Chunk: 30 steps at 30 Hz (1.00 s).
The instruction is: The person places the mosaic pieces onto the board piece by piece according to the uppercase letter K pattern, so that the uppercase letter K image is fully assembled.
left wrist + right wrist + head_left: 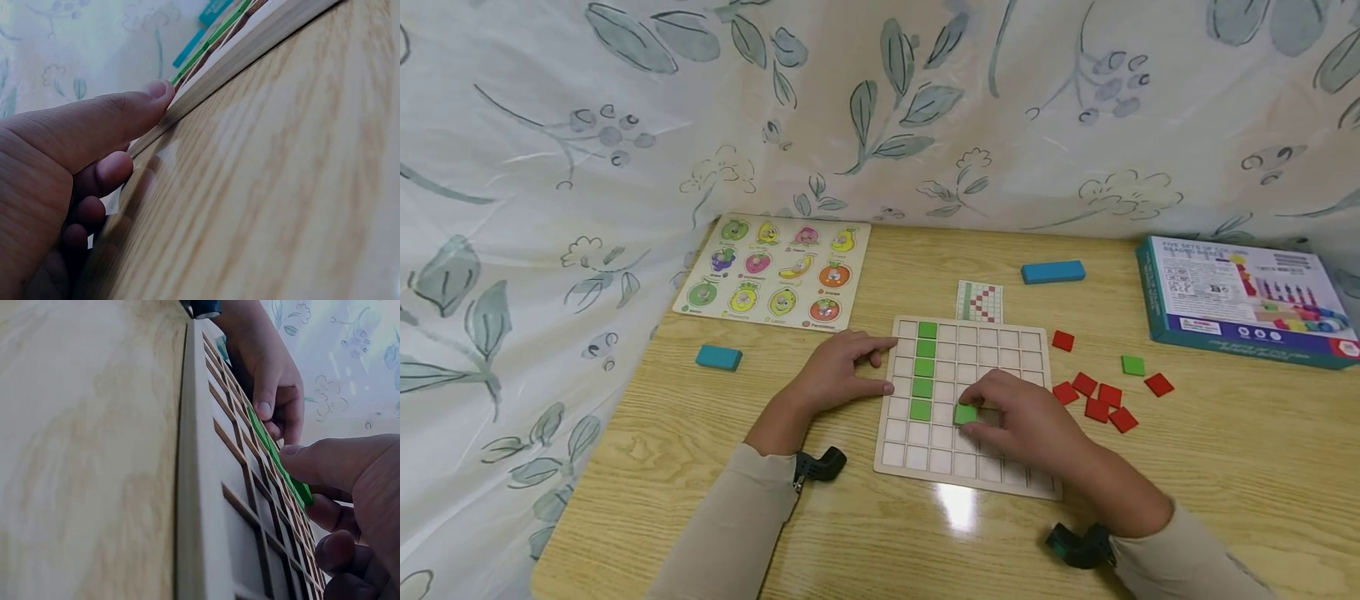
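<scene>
A wooden grid board [916, 455] lies on the table, with a column of green square tiles [923, 367] set in its second column from the left. My right hand [1026, 417] pinches a single green square tile [966, 414] between thumb and fingers, over the middle of the grid. In the right wrist view the thumb [322, 464] presses near that green piece, close to the board's surface. At the board's left edge, my left hand [838, 375] touches the side with extended thumb and index fingertip, its other fingers bent. A small printed pattern card [980, 302] lies just behind the board.
Several loose red tiles [1097, 409] and a green tile [1132, 365] lie right of the board. A boxed set [1247, 300] sits at the far right. Blue blocks [1053, 272] and a fruit picture board [772, 271] are behind and left. A patterned cloth hangs behind the table.
</scene>
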Tool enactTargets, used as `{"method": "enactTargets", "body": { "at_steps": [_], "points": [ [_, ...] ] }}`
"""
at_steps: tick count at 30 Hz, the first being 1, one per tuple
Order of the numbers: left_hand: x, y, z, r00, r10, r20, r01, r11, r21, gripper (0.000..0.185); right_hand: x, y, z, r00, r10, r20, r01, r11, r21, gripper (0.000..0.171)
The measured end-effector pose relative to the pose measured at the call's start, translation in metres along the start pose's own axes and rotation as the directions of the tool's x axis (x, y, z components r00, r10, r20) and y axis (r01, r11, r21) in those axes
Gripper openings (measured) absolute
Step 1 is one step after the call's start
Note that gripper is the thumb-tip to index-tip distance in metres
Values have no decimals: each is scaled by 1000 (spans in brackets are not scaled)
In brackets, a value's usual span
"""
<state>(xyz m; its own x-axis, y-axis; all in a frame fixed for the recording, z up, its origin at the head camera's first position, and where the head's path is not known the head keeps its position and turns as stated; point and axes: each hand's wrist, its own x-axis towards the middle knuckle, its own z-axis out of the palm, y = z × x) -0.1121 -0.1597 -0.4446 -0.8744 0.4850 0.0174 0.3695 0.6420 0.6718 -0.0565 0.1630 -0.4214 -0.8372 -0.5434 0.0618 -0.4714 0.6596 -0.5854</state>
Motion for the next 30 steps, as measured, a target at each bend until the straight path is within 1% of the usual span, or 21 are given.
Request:
{"method": "enactTargets", "body": {
  "at_steps": [4,11,17,22,30],
  "points": [
    [0,1,-1,1000,9,-4,-9,1000,0,66,3,-5,5,1000,-3,22,3,1000,11,29],
    [-1,1,-1,1000,0,-4,0,1000,-6,65,6,-16,14,997,-29,69,27,999,37,29],
    [-1,1,-1,1000,8,-7,-8,1000,-9,66,10,-27,22,995,-74,73,74,997,-3,29],
    [-1,1,-1,1000,16,-11,-16,1000,-12,66,12,-31,28,991,-106,80,108,994,-22,29],
    [-1,1,-1,1000,25,-8,-25,1000,-13,67,15,-36,31,990,-102,98,106,993,-41,30]
  ]
}}
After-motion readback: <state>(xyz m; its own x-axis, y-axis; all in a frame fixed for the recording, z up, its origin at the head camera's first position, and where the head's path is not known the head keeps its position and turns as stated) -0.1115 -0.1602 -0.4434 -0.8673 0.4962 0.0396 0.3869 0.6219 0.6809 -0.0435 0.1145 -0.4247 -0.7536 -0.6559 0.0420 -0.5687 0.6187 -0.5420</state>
